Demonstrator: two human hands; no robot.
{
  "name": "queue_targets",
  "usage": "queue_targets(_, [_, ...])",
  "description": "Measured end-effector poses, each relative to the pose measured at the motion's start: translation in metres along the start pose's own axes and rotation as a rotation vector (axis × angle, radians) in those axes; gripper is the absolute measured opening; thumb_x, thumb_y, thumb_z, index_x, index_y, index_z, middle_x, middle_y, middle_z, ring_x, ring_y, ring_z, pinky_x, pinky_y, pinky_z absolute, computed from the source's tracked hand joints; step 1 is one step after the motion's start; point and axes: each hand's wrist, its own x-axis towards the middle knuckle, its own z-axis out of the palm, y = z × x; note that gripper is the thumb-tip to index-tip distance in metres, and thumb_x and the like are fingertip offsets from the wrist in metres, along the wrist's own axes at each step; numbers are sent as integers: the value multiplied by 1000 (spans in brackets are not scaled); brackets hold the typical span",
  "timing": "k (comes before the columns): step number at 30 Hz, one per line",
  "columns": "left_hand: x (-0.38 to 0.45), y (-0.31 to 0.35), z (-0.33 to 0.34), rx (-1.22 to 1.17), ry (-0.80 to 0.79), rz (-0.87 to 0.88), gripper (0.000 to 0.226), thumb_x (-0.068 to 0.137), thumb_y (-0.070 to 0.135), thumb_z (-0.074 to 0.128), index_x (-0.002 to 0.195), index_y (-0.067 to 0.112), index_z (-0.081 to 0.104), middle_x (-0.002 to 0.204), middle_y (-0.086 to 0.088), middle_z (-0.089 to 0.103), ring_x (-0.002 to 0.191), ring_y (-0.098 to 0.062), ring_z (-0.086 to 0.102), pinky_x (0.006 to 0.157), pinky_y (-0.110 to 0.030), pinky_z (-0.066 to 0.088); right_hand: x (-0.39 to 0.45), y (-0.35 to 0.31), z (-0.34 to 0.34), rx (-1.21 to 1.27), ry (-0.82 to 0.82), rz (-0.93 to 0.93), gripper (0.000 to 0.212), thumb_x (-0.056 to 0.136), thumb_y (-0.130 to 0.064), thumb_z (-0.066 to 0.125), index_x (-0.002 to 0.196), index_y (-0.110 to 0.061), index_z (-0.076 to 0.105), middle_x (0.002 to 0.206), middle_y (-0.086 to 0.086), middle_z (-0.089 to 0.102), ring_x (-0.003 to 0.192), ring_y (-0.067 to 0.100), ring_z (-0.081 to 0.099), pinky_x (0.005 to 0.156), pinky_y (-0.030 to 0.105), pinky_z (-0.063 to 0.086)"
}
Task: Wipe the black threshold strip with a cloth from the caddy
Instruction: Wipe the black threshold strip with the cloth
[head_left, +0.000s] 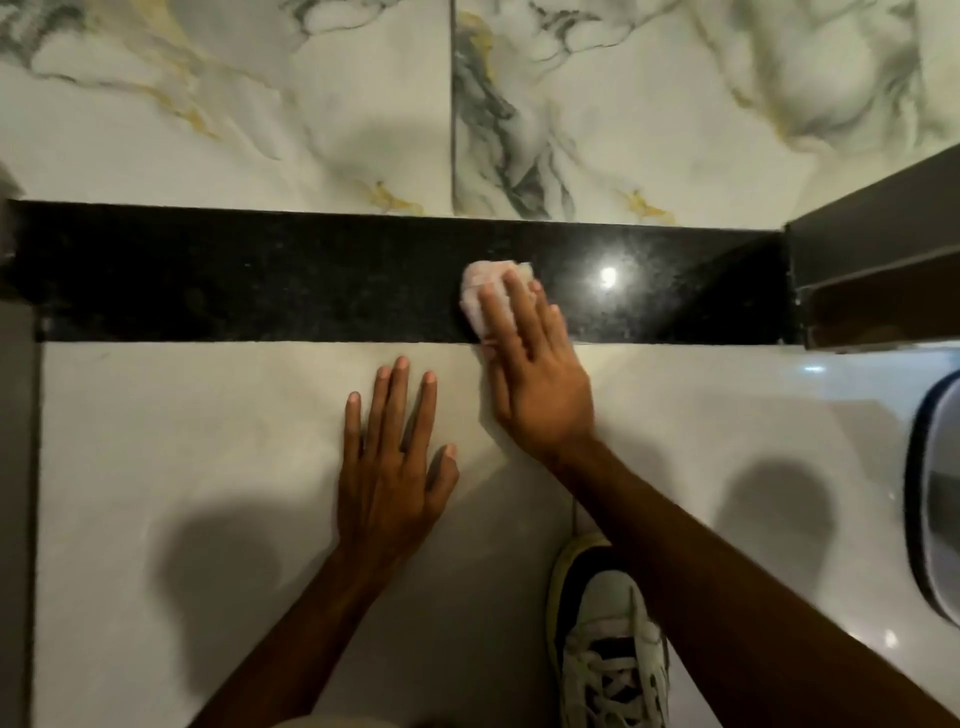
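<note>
The black speckled threshold strip (260, 275) runs left to right across the floor between marbled tiles and plain pale tiles. A small pale pink cloth (480, 280) lies bunched on the strip, right of its middle. My right hand (535, 374) presses flat on the cloth, fingers over it, the palm reaching back onto the pale tile. My left hand (395, 462) rests flat on the pale tile just below the strip, fingers spread, holding nothing. The caddy is only partly seen, if the rounded container (935, 499) at the right edge is it.
A dark door frame post (872, 270) stands at the strip's right end. My white and black laced shoe (608, 644) is on the tile at the bottom. A grey wall edge (18, 467) runs down the left side. A light glare (608, 275) shines on the strip.
</note>
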Motion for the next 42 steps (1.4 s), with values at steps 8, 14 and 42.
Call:
queue_targets(8, [23, 30, 13, 5, 31, 30, 75, 111, 51, 29, 176, 18, 10, 184, -16, 9, 171, -31, 8, 140, -53, 1, 59, 29, -3, -40, 154, 241, 62, 115, -29, 41, 172, -12, 24, 182, 18, 17, 171, 37, 14, 141, 54, 20])
queue_targets(14, [27, 38, 6, 2, -3, 80, 77, 109, 48, 34, 175, 17, 11, 184, -17, 7, 171, -31, 6, 139, -56, 5, -28, 67, -25, -22, 53, 95, 63, 113, -21, 48, 172, -21, 26, 182, 10, 21, 171, 32, 18, 135, 57, 32])
queue_targets(42, [27, 43, 2, -39, 44, 78, 72, 110, 43, 37, 174, 15, 20, 183, -18, 15, 170, -34, 15, 138, -60, 14, -41, 125, -45, -85, 166, 392, 59, 116, -30, 38, 172, -18, 24, 182, 10, 19, 170, 31, 19, 135, 54, 36])
